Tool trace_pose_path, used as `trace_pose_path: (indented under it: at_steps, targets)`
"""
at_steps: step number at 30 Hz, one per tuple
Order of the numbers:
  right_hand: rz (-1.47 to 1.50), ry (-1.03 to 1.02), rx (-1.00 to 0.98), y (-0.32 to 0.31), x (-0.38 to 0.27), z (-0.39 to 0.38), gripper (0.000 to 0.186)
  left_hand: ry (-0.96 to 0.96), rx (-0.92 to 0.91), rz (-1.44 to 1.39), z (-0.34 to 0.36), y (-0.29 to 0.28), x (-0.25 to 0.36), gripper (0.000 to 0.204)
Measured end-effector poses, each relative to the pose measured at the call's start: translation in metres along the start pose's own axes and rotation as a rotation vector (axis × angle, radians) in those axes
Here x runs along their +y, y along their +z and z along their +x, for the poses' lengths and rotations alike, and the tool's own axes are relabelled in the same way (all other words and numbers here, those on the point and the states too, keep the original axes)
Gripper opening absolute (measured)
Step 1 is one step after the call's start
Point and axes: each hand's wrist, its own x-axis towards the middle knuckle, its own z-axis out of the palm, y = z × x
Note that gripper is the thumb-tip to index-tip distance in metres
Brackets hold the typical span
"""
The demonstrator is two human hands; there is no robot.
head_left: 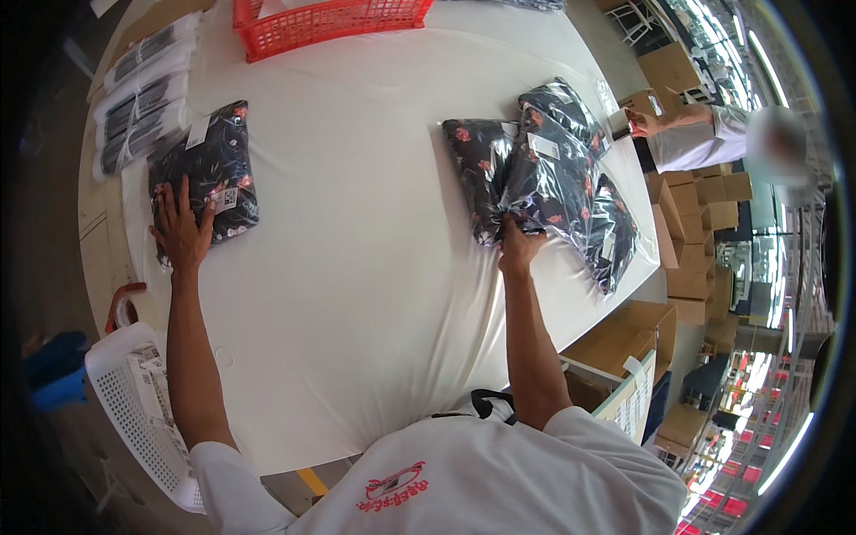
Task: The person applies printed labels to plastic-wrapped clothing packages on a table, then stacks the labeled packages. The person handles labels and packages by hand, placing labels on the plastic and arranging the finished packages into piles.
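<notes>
On the left of the white-covered table, my left hand (pixel 185 230) lies flat with fingers spread on a dark floral garment in a clear bag (pixel 227 160). That package carries a white tag and a small label. My right hand (pixel 519 245) is closed on the lower corner of a bagged floral garment (pixel 557 183) in the pile at the right. Other bagged garments lie around it: one under its left side (pixel 477 165), one behind (pixel 571 107) and one at the right (pixel 613 236). My right fingertips are partly hidden by the plastic.
A red plastic basket (pixel 334 28) stands at the far edge. Bundled packages (pixel 143 98) lie far left. A white basket (pixel 134 428) and a tape dispenser (pixel 123 308) are near left. Another person's hand (pixel 644 123) holds a small device beside the pile. Cardboard boxes (pixel 691 209) stand beyond.
</notes>
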Motion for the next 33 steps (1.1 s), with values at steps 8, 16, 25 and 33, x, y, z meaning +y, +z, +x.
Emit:
trace_pose_path:
  at_steps: [8,16,25,33]
  targets:
    - [0.392,0.077,-0.097,0.102,-0.027,-0.117,0.079,0.05,0.024,-0.041,0.004,0.002,-0.003,0.076]
    - [0.309,0.046,-0.423,0.191,-0.085,-0.247,0.086,0.053,0.046,-0.064,-0.012,-0.004,-0.003,0.081]
    - [0.093,0.055,-0.67,0.196,-0.109,-0.276,0.088,0.046,0.057,-0.126,-0.026,-0.005,0.007,0.087]
    - [-0.328,-0.606,-0.675,0.161,-0.158,-0.235,0.032,0.012,0.121,-0.108,-0.015,-0.028,0.009,0.087]
